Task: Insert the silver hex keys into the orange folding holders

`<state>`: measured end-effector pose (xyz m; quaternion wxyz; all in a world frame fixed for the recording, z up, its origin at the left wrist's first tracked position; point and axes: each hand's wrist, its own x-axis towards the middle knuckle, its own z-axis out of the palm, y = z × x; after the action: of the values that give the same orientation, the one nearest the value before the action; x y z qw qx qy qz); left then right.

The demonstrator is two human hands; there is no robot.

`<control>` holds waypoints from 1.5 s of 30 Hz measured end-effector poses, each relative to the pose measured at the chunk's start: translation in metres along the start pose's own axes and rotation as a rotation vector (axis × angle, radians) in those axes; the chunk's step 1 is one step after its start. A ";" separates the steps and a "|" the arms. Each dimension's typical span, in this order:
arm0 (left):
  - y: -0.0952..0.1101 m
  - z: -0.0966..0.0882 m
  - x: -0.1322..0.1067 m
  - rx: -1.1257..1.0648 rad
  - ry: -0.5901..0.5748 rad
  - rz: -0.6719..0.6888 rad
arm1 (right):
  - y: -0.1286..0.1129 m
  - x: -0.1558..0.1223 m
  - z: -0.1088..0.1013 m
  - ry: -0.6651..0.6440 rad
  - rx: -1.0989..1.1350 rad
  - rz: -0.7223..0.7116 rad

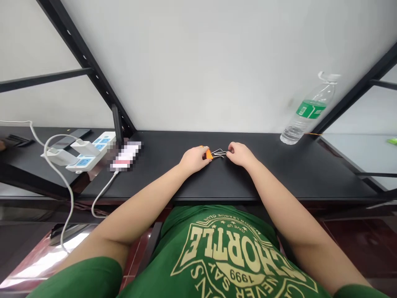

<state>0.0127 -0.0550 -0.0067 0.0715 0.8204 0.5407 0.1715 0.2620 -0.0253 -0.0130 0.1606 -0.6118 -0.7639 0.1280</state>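
Note:
My left hand [194, 160] is closed around an orange holder [209, 154], gripped above the black tabletop. Several bent metal rods that look like hex keys [219, 153] stick out of the holder toward the right. My right hand [240, 155] is closed, with thumb and fingers pinching the far end of one hex key. The part inside the right fingers is hidden. Only a short span of metal shows between the two hands.
A clear plastic bottle [307, 109] with a green label stands at the back right. On the left are a phone [125, 156] on a white cable [104, 192] and a power strip [92, 155] with chargers. Black metal frame posts [89, 62] flank the black table [155, 182].

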 end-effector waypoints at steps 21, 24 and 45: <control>-0.003 0.000 0.000 0.001 -0.006 0.033 | -0.002 -0.003 -0.004 -0.033 0.064 -0.059; -0.002 0.002 0.000 0.032 0.012 0.053 | -0.004 -0.004 -0.003 -0.043 0.019 -0.092; -0.011 -0.007 0.000 -0.035 0.049 0.027 | -0.007 -0.004 0.003 -0.063 -0.040 0.008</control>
<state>0.0011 -0.0510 -0.0033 0.0701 0.8219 0.5281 0.2019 0.2551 -0.0308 -0.0131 0.1237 -0.6136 -0.7685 0.1324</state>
